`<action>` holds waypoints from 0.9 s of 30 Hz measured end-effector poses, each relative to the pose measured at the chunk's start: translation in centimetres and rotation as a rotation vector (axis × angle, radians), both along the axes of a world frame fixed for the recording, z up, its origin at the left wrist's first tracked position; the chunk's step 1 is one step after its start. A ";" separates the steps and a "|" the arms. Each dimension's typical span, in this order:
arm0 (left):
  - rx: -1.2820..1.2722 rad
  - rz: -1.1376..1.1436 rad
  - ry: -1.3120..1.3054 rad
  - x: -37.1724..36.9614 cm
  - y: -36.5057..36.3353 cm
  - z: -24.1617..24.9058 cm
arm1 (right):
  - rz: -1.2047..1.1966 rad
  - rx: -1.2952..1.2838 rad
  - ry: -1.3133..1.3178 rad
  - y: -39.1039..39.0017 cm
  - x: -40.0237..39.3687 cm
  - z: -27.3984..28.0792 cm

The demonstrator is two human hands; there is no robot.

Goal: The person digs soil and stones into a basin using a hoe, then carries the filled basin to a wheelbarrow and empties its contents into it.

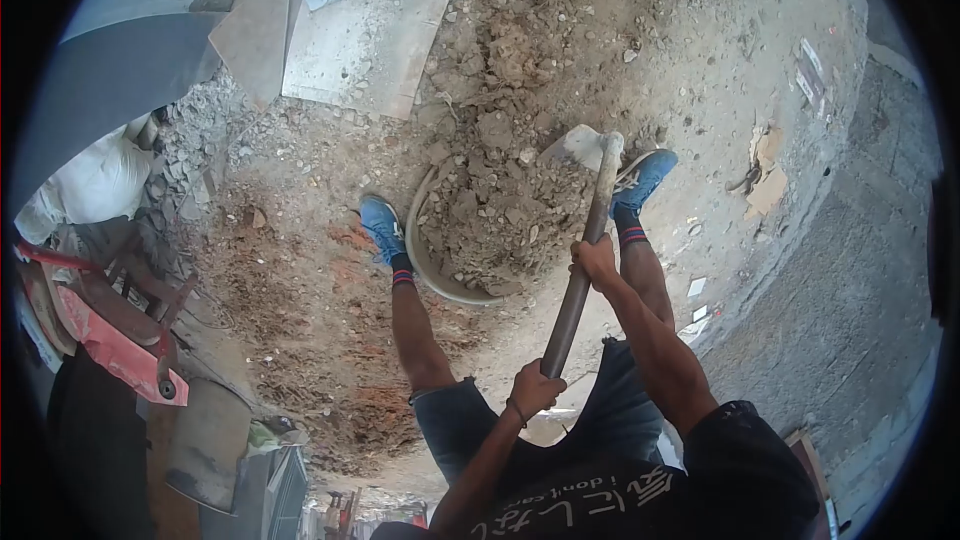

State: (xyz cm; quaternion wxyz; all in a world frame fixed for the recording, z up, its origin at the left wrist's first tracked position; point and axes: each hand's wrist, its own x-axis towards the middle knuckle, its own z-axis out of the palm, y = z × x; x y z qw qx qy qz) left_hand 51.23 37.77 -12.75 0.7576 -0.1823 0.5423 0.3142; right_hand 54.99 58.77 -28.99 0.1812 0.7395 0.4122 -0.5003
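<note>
My left hand (537, 390) is closed around the lower end of a long hoe handle, close to my body. Farther up the same handle, my right hand (597, 262) is wrapped round it. The hoe (576, 312) slants up and to the right, its pale metal blade (578, 148) against the edge of a heap of broken soil and rubble (500, 195). A round basin (432, 278) lies between my feet; its near rim shows, while rubble hides the far side.
Blue shoes stand on both sides of the basin. Flat boards (345, 60) with tile pieces lie at upper left. A white sack (105, 180) and a red-and-brown pile (110, 325) fill the left side. Torn cardboard (767, 172) lies on the right, near the grey pavement (830, 280).
</note>
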 end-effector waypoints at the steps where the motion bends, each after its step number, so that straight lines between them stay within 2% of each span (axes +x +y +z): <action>1: -0.021 -0.006 -0.033 -0.2 -1.2 2.1 | 0.006 -0.018 0.012 -1.3 0.2 2.1; 2: -0.028 -0.011 -0.055 -0.7 -2.4 3.5 | 0.013 -0.024 0.035 -2.0 0.2 3.9; 4: -0.015 -0.170 -0.091 -3.3 -6.3 7.1 | 0.008 0.018 -0.014 -6.3 -1.3 8.6; 6: 0.092 -0.331 0.111 -4.1 -12.7 9.6 | -0.087 0.007 -0.005 -10.8 -2.1 12.9; 8: 0.057 -0.370 -0.044 -6.8 -15.8 12.6 | -0.221 -0.028 0.044 -14.8 -1.5 15.6; 10: -0.016 -0.414 -0.048 -6.9 -17.5 15.5 | -0.318 -0.114 0.067 -17.3 -0.7 17.7; 12: -0.024 -0.435 -0.062 -5.1 -19.0 17.2 | -0.316 -0.175 0.097 -19.4 0.9 18.2; 13: -0.031 -0.397 -0.032 -1.8 -21.8 17.1 | -0.290 -0.203 0.099 -19.7 0.9 18.4; 16: -0.086 -0.456 0.043 -0.1 -21.5 17.1 | -0.333 -0.228 0.128 -18.3 -0.2 18.5; 17: -0.098 -0.435 0.041 0.2 -21.0 16.6 | -0.328 -0.198 0.164 -17.3 -0.3 18.2; 19: -0.028 -0.201 0.072 1.3 -19.7 13.5 | -0.288 -0.090 0.208 -13.6 -1.4 17.2; 21: 0.113 -0.367 0.158 -4.5 -8.9 11.0 | -0.239 0.043 0.279 -7.9 -2.8 14.7; 22: 0.304 -0.304 0.325 -4.7 -6.6 8.3 | -0.211 0.114 0.311 -4.6 -3.2 12.4; 23: 0.157 -0.249 0.084 -6.7 -2.0 6.3 | -0.189 0.199 0.339 -0.8 -4.6 10.7; 24: 0.181 -0.136 0.038 -7.3 1.5 3.5 | -0.135 0.286 0.344 3.0 -5.4 7.9; 25: 0.248 -0.106 0.104 -7.1 4.7 0.0 | -0.103 0.271 0.344 7.3 -6.4 5.3; 27: 0.259 0.035 0.090 -6.8 10.9 -5.3 | 0.078 0.317 0.202 14.1 -8.7 1.7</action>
